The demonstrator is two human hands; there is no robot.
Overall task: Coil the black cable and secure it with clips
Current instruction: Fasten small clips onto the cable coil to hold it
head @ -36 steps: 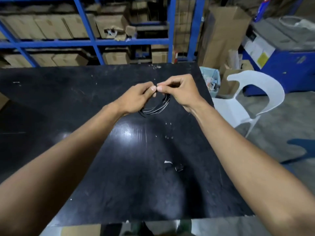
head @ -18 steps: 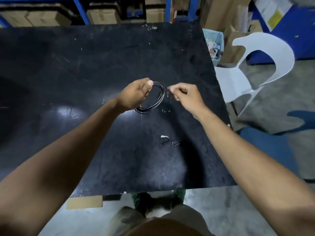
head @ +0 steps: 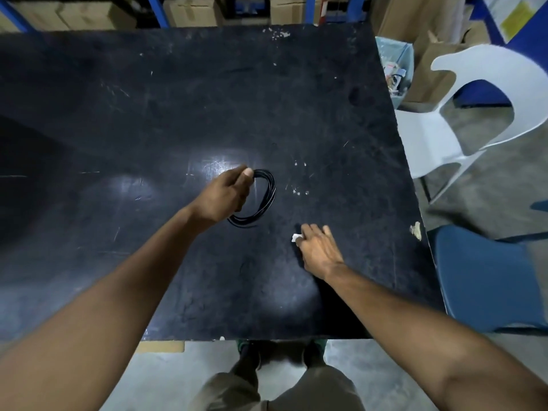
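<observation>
Cable coil (head: 264, 197) on bench (head: 326, 99), centre; clip (head: 295, 237) right of it, nearer; chair (head: 450, 126) right of bench.

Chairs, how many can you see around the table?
2. A white chair stands off the table's far right side; a blue chair sits nearer on the right, partly cut off. Others may lie outside the view.

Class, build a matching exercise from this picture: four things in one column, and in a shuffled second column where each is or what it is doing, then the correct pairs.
Things:
1. left hand
2. right hand
3. white chair
4. blue chair

States:
A. beside the table's near right corner
B. reaches the small white piece
C. pinches the black cable coil
D. beside the table's far right edge

Pairs: 1-C, 2-B, 3-D, 4-A
</observation>
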